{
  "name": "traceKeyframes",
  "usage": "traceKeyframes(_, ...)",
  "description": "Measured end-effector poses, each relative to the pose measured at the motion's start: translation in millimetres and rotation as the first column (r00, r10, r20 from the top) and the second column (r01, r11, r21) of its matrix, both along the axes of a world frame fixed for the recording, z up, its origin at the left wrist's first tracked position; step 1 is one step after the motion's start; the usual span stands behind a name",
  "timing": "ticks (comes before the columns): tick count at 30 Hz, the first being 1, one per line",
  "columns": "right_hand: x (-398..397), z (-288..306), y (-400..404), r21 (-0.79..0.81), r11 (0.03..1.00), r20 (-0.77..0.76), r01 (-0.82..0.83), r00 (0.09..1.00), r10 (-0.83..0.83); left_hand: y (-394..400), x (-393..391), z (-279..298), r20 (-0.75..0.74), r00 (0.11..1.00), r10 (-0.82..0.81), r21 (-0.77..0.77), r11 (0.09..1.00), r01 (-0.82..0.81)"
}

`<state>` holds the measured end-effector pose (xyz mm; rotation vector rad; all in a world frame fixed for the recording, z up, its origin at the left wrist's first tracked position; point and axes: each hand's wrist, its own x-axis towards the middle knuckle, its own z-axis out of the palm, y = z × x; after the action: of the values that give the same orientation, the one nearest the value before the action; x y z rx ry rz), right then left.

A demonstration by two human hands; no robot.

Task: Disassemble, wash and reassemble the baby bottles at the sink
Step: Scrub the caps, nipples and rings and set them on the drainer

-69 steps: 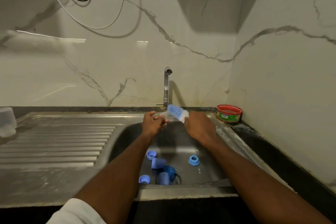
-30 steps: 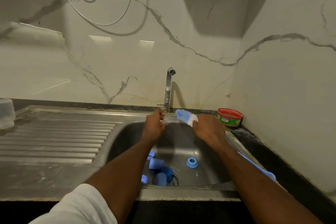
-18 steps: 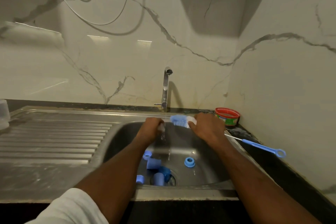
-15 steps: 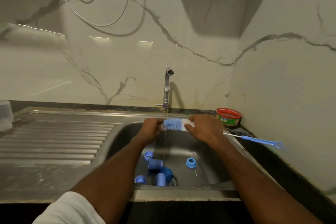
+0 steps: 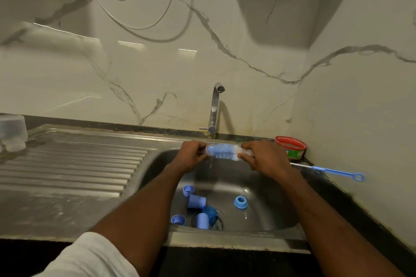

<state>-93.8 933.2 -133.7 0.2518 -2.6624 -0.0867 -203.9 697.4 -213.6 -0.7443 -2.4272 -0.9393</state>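
Over the sink basin (image 5: 265, 204), my right hand (image 5: 263, 159) grips a blue-and-white bottle brush (image 5: 225, 152) just behind its bristles. The brush lies level, and its thin blue handle (image 5: 333, 171) sticks out to the right over the counter. My left hand (image 5: 191, 156) pinches a small clear bottle part (image 5: 209, 150) over the brush tip. A thin stream of water from the tap (image 5: 215, 108) runs onto the bristles. Several blue bottle rings and caps (image 5: 197, 201) lie on the basin floor near the drain, with one ring (image 5: 240, 202) apart on the right.
A clear bottle body (image 5: 12, 132) stands upside down at the far left of the ribbed steel drainboard (image 5: 78, 164). A red-rimmed tub (image 5: 290, 147) sits in the back right corner against the marble wall. Cables hang above on the wall.
The brush has swung from pointing up and left to lying level under the tap. My hands have come together, and the brush tip now meets the clear part in my left hand.
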Motion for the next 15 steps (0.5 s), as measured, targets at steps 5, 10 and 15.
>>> traceKeyframes(5,0.5,2.0,2.4,0.062,0.997,-0.014,-0.046,0.999,0.046,-0.6,0.5,1.1,-0.013,0.999,-0.041,-0.047,0.998,0.041)
traceKeyframes(10,2.3,2.6,0.4,0.165,0.986,-0.04,-0.026,0.999,0.033,-1.3,0.4,0.6,-0.052,0.996,-0.072,-0.164,0.984,0.062)
traceKeyframes(15,2.5,2.0,-18.2,0.257,0.966,-0.093,0.023,0.996,0.001,-1.1,2.1,6.0,-0.138,0.986,-0.096,-0.292,0.955,0.052)
